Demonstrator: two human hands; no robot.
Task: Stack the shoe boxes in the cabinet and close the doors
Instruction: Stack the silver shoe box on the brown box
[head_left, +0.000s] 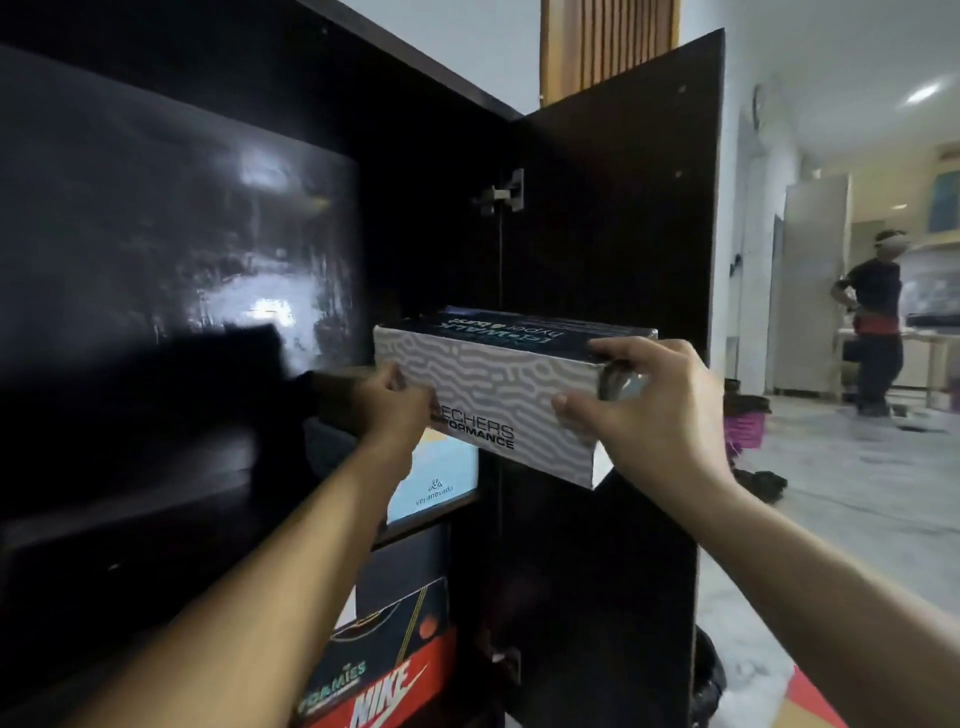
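Observation:
I hold a grey-and-white patterned shoe box (498, 384) with a dark lid at chest height in front of the open dark cabinet (441, 156). My left hand (392, 402) grips its left end. My right hand (644, 400) grips its right end, fingers over the lid edge. Below it in the cabinet sits a white box with a light blue panel (434, 480), then a dark box (395, 603) and a red Nike box (384, 691). The right cabinet door (623, 234) stands wide open. The left door (156, 260) is glossy black and fills the left side.
A person (872, 322) stands far off at the right by a table. A pink basket (745, 426) and dark items lie on the pale floor beyond the open door. An orange object (810, 701) shows at the bottom right.

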